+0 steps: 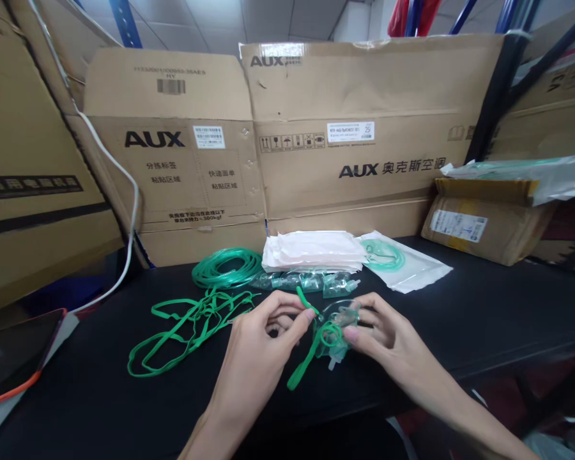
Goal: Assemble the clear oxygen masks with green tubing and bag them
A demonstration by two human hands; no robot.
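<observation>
The clear mask [336, 351] sits between both hands over the black table [100, 396]. The left hand [273, 326] pinches the green strap [303, 370] between thumb and forefinger; the right hand [383, 326] pinches the mask's edge. A loosened left pinch could drop the strap; its curled length could twist, or catch the loose green straps [181, 324] on the left.

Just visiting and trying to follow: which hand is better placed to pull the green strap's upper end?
Probably the left hand: it pinches the green strap near that end. The right hand holds the clear plastic mask from the opposite side.
</observation>
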